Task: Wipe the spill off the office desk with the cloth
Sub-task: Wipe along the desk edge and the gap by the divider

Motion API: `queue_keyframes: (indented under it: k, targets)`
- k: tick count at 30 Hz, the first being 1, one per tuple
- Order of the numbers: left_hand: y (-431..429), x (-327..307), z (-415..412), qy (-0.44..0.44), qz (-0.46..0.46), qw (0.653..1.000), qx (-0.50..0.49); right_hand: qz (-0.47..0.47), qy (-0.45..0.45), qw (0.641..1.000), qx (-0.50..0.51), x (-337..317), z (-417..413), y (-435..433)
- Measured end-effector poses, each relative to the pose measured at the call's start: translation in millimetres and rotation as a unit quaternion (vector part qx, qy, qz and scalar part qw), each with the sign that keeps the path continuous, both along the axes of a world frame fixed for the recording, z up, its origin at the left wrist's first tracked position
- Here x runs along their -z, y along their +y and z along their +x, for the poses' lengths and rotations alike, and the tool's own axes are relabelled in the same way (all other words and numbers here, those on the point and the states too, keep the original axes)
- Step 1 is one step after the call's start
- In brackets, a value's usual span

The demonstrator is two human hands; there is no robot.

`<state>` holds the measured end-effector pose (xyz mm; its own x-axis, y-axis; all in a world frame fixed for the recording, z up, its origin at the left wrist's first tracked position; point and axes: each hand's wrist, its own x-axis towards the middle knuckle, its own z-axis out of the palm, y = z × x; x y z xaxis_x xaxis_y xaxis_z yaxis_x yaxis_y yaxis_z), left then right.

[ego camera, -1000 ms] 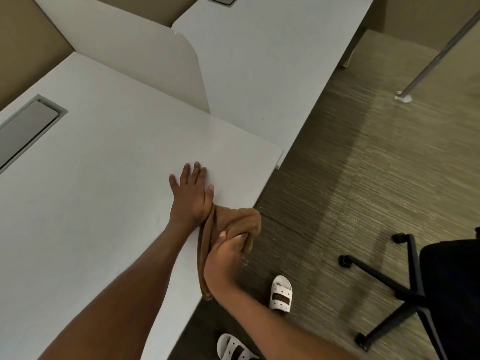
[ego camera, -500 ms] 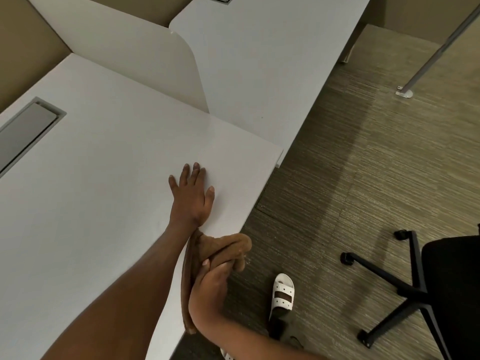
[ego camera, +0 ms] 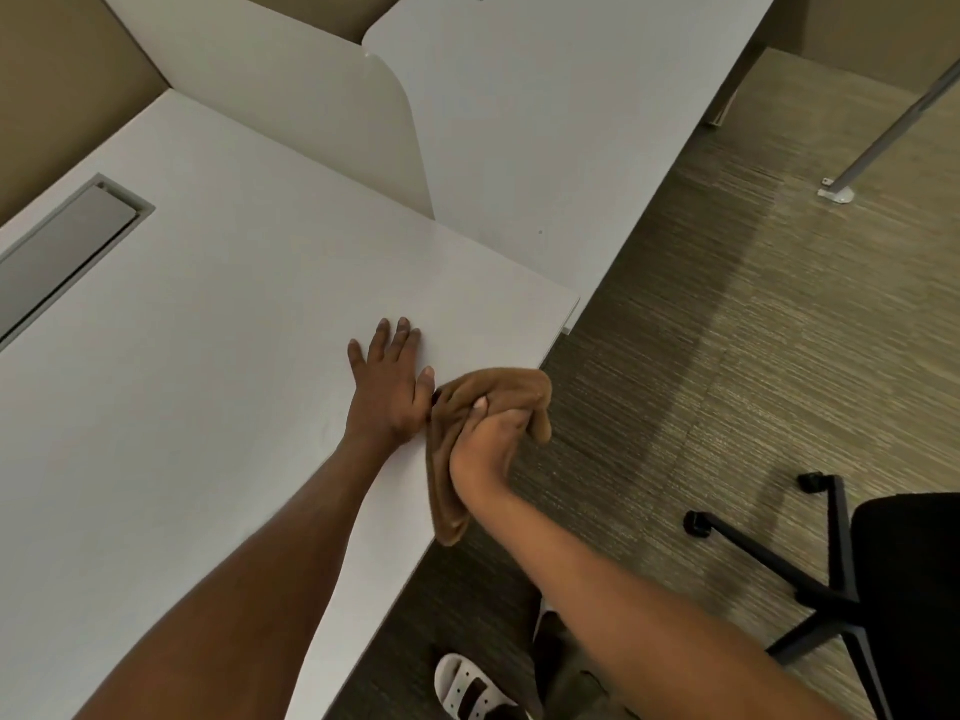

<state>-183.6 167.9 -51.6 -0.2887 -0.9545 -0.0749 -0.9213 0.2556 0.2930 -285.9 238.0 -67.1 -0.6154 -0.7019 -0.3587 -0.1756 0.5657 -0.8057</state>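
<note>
Head view shows the left hand point(ego camera: 390, 383) flat on the desk point(ego camera: 197, 387), fingers straight and spread. Just right of it, touching its thumb side, the right hand point(ego camera: 491, 441) grips the cloth point(ego camera: 457, 407) at the desk's front edge, fingers curled into the brown folds. One end of the cloth trails back under the right wrist. No spill is plainly visible, perhaps hidden beneath the cloth. Right of both hands stands a chair point(ego camera: 852, 579).
</note>
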Motion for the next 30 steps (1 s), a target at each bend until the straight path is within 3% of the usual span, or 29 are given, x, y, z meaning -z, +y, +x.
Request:
queue_keyframes:
  k: [15,30]
  targets:
    - [0.0,5.5,1.1,-0.013,0.002,1.000,0.000,-0.002,0.061,0.998,0.022,1.5,-107.4,-123.4]
    - [-0.1,2.6,1.2,-0.021,0.004,1.000,0.000,0.013,0.139,0.990,0.005,3.3,-119.9,-138.1]
